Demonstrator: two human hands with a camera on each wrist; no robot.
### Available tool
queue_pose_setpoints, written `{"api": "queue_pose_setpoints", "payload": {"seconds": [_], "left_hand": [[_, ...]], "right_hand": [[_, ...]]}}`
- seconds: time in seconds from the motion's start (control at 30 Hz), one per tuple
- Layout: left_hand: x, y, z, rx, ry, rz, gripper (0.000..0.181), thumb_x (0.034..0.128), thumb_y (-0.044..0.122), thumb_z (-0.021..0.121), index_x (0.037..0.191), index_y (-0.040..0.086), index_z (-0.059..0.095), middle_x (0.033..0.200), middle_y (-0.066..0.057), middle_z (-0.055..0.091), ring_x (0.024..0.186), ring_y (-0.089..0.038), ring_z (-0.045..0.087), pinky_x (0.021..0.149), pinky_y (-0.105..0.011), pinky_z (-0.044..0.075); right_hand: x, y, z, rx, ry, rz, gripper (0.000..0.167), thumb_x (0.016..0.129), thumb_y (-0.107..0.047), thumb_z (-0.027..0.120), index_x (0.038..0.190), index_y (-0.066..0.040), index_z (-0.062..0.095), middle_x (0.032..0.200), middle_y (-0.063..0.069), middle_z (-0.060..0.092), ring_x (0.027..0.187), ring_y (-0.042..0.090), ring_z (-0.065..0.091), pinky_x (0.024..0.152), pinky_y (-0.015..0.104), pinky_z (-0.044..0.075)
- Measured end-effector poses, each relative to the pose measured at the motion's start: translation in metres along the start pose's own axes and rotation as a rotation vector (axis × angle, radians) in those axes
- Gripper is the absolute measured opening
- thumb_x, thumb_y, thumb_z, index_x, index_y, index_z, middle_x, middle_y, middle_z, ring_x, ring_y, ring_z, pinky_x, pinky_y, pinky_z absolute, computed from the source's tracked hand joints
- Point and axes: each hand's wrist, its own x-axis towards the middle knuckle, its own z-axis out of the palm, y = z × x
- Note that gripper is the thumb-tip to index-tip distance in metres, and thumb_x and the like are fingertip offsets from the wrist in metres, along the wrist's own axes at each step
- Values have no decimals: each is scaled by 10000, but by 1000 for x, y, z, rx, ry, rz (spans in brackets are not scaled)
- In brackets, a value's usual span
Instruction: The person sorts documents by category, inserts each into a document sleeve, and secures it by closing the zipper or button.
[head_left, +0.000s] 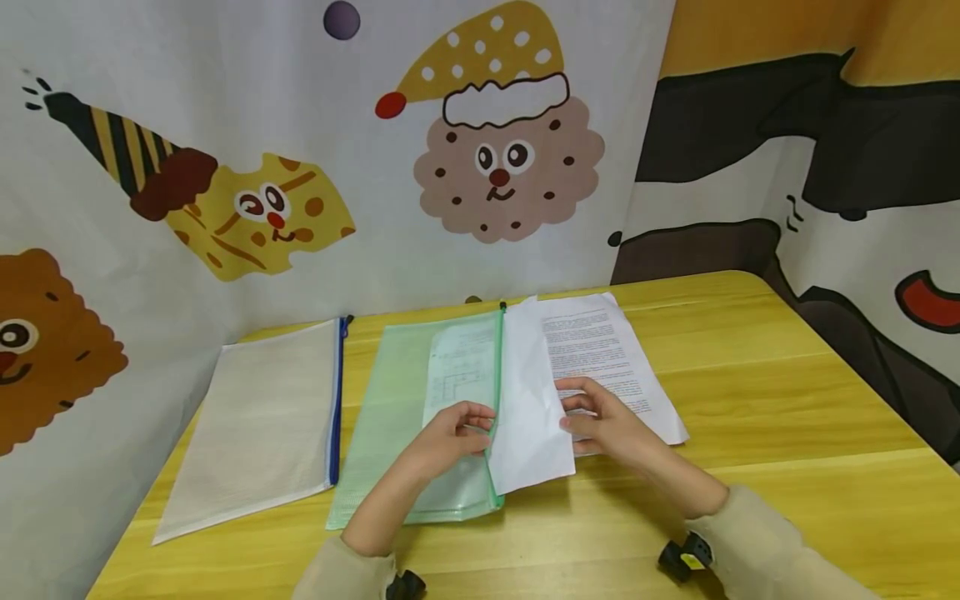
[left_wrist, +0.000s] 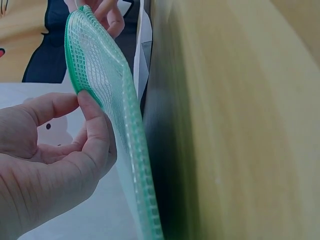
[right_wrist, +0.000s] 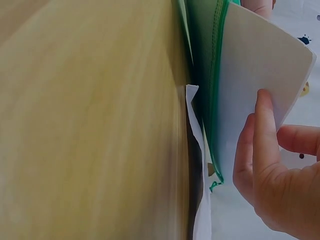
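Observation:
A green mesh zip pouch (head_left: 390, 400) lies on the table with printed paper showing through it. White sheets (head_left: 528, 400) stick out of its open right side, partly inside. The left hand (head_left: 450, 437) pinches the pouch's green edge between thumb and forefinger, as the left wrist view shows at the mesh rim (left_wrist: 75, 60). The right hand (head_left: 607, 421) holds the outer edge of the white sheets (right_wrist: 265, 60), thumb on one face and fingers on the other.
A whitish pouch (head_left: 255, 425) with a blue zip lies at the left of the wooden table (head_left: 787, 400). Printed pages (head_left: 600, 350) lie right of the green pouch, partly under the white sheets. A cartoon-patterned curtain (head_left: 300, 83) hangs behind.

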Motion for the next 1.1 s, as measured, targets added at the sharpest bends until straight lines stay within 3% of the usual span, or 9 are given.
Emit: {"api": "queue_pose_setpoints", "payload": {"seconds": [0.37, 1.1], "left_hand": [[0, 2, 1, -13, 5, 0, 355, 963, 35, 586, 1302, -59, 537, 1214, -210, 579, 959, -160, 590, 866, -335, 579], [1, 3, 1, -7, 18, 10, 334, 964, 27, 579, 1286, -58, 547, 1202, -212, 583, 977, -178, 610, 853, -329, 578]], "right_hand": [[6, 3, 9, 5, -9, -2, 552, 971, -38, 550, 1476, -11, 331, 1256, 255, 514, 931, 187, 663, 765, 343, 613], [17, 3, 27, 24, -46, 12, 538, 972, -23, 542, 1471, -13, 340, 1294, 272, 495, 944, 175, 655, 777, 357, 612]]}}
